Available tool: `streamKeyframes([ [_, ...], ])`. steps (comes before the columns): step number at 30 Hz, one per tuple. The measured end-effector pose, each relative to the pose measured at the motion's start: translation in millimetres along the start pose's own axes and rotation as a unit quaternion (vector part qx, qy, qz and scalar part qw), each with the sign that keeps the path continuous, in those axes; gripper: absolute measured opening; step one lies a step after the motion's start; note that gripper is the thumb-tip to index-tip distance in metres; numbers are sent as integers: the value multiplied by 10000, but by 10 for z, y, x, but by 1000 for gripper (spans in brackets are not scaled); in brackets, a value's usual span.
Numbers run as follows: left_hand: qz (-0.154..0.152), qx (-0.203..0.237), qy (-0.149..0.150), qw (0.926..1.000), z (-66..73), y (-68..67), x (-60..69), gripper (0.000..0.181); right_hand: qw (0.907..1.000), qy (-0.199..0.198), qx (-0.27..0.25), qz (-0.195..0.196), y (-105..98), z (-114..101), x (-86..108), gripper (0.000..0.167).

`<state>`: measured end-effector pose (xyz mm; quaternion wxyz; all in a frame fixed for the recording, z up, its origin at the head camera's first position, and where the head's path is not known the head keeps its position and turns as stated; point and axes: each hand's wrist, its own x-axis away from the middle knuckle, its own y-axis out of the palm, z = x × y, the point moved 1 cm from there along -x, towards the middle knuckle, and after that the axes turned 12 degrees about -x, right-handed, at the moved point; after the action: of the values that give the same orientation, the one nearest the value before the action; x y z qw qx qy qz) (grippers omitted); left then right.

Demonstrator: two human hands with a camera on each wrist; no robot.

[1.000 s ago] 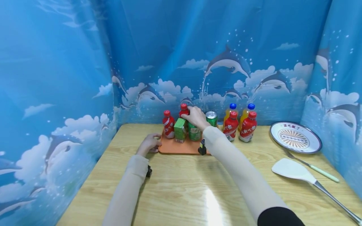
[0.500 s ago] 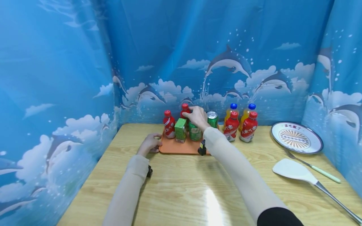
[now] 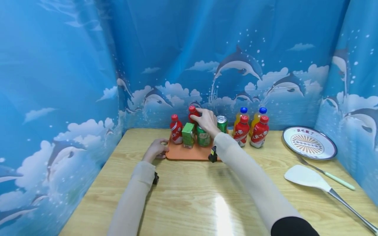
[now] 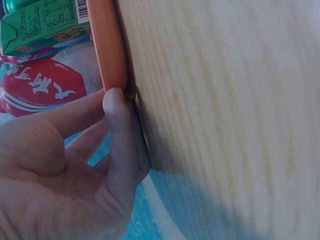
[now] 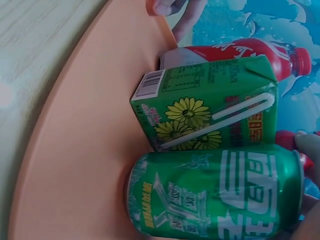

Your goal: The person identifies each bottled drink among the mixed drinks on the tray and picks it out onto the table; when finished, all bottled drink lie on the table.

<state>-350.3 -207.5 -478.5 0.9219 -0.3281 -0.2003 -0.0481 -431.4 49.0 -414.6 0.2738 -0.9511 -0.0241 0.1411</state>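
The person's right hand [image 3: 206, 120] has its grip narrowed round the upper part of a held bottle [image 3: 192, 113], red-capped, at the back of the orange tray [image 3: 186, 154]. From here I can't tell whether that bottle's base rests on the tray or hangs just above it, since the drinks in front hide it. The left hand [image 3: 155, 150] pinches the tray's near left corner, which sits on the tabletop [image 3: 177, 203].

Three drinks already stand upright on the tray without a hand on them: a red bottle [image 3: 176, 130] at the left, a green carton [image 3: 188, 135] beside it, then a front can [image 3: 203, 138]. A rear can [image 3: 222, 123] stands past the right wrist, its base hidden.

I'd judge the arranging partway through, with the held bottle not yet let go. Off the tray, to its right, are two red bottles [image 3: 250, 132] in front of two blue-capped bottles [image 3: 256, 118]; whether they count as work left, I can't say. The plate [image 3: 309, 144], fork [image 3: 336, 178] and spatula [image 3: 307, 177] lie farther right, untouched.
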Motion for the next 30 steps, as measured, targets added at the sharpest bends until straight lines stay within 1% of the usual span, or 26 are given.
streamKeyframes([
  [4, 28, -20, 42, 10000, 3, -7, -14, 60, 9998, -200, -63, 9, -46, -61, 10, 58],
  [9, -21, 16, 64, 10000, -2, -1, -24, 61, 9992, -240, -283, 163, -110, -130, 57, 58],
  [15, -39, 41, 56, 10000, -7, 9, -19, 60, 9953, -306, -838, 387, -210, -214, 103, 58],
  [21, -12, 20, 55, 10000, -8, 9, -3, 59, 9864, -405, -1510, 507, -312, -342, 128, 60],
  [26, 12, 6, 98, 10000, 1, 20, 11, 59, 9739, -572, -2136, 518, -397, -457, 163, 59],
  [30, 25, 0, 84, 10000, 7, 22, 17, 58, 9668, -693, -2411, 484, -480, -544, 212, 58],
])
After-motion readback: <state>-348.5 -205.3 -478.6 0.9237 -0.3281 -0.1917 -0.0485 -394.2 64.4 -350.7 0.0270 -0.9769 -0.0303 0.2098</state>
